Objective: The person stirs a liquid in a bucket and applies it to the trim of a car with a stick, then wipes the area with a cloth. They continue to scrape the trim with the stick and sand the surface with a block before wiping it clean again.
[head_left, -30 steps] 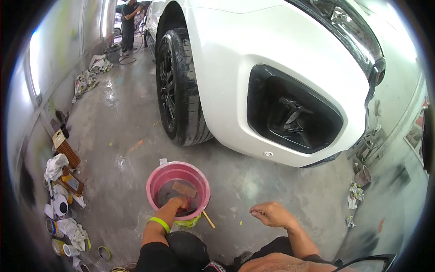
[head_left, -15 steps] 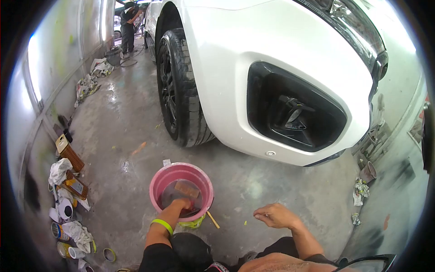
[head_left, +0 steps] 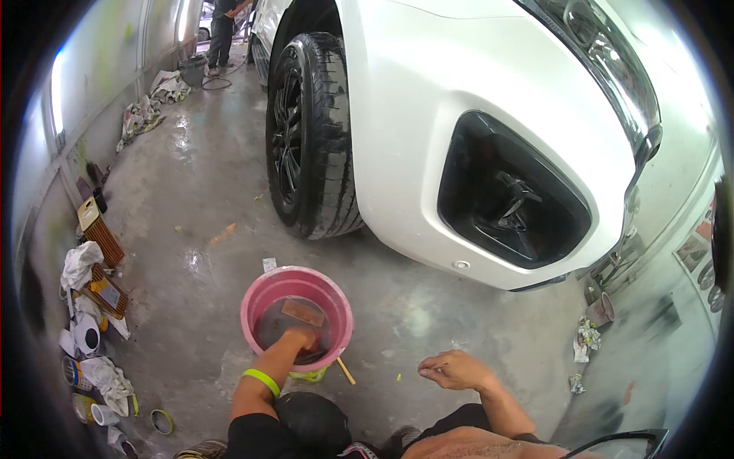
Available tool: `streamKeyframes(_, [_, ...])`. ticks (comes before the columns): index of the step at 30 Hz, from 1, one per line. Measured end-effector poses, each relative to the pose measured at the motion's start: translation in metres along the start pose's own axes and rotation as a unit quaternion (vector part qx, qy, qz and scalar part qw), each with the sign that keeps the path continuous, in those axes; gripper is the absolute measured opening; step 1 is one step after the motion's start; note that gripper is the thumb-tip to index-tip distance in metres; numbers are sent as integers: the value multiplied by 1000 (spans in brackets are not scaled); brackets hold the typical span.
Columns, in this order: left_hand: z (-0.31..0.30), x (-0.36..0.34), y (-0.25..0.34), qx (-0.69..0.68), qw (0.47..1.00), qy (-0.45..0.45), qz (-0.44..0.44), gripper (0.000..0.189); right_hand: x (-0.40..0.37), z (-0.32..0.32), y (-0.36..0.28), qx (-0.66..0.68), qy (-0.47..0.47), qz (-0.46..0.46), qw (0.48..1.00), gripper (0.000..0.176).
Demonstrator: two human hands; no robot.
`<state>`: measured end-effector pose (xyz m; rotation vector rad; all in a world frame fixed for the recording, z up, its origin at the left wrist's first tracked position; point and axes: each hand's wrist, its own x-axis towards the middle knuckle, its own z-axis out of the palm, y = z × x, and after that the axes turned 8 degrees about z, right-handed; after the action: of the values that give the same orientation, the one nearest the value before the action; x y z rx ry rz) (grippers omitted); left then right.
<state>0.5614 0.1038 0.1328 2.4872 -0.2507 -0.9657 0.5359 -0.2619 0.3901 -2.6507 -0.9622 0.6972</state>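
Note:
A pink plastic tub (head_left: 252, 294) of murky water stands on the floor in front of me. My left hand (head_left: 302, 338) reaches down into it, with a yellow-green band on the wrist and the fingers hidden in the water. A brown rectangular block (head_left: 303, 312) lies in the tub just beyond that hand. Off to the right of the tub, my right hand (head_left: 453, 370) hovers over the floor, its fingers closed in a pinch. Something thin and small seems to be between the fingers, too small to name.
The white car's bumper (head_left: 405, 206) and front tire (head_left: 329, 138) rise ahead. A wooden stick (head_left: 346, 371) pokes out beside the tub. Cans, rags (head_left: 107, 386) and a tape roll (head_left: 161, 421) lie at left. Crumpled paper (head_left: 586, 336) sits by the right wall. Another person (head_left: 220, 38) stands far back.
The view has shifted and turned slightly, so the car sits further right and the tub further left. My left hand stays in the tub and my right hand stays pinched.

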Motion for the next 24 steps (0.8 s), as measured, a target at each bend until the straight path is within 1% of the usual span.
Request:
streamKeyframes(2, [2,3,-1,3,1000,13,5,42,5,4,1,-7,3,-9,1000,24])
streamKeyframes(4, [-13,-18,15,27,1000,15,0,41,10,6,-1,-14,8,-18,1000,22])
streamKeyframes(6, [-7,-3,5,43,999,12,24,38,13,8,-4,-8,-35,11,999,27])
streamKeyframes(8, [1,14,-6,62,997,9,49,36,16,4,-10,-26,-39,11,999,27])
streamKeyframes(10, [11,24,-15,56,997,41,42,34,17,5,-14,-41,-43,10,998,27])
streamKeyframes(12, [19,30,-23,55,997,39,48,34,20,8,-10,-27,-49,3,998,27])
streamKeyframes(13, [15,31,-21,53,997,38,50,34,20,8,-8,-24,-34,13,999,27])
streamKeyframes(15, [9,21,-14,36,998,29,33,36,21,10,-6,-16,-64,18,998,28])
streamKeyframes(16, [11,23,-14,54,997,29,41,36,20,11,-3,-9,-47,27,998,28])
streamKeyframes(18, [14,23,-16,30,996,81,25,38,20,14,1,-1,-47,13,999,28])
streamKeyframes(21, [1,3,-2,34,995,88,40,41,18,13,0,18,-40,13,999,29])
streamKeyframes(24, [15,22,-23,46,993,100,43,47,18,15,8,12,-34,2,999,30])
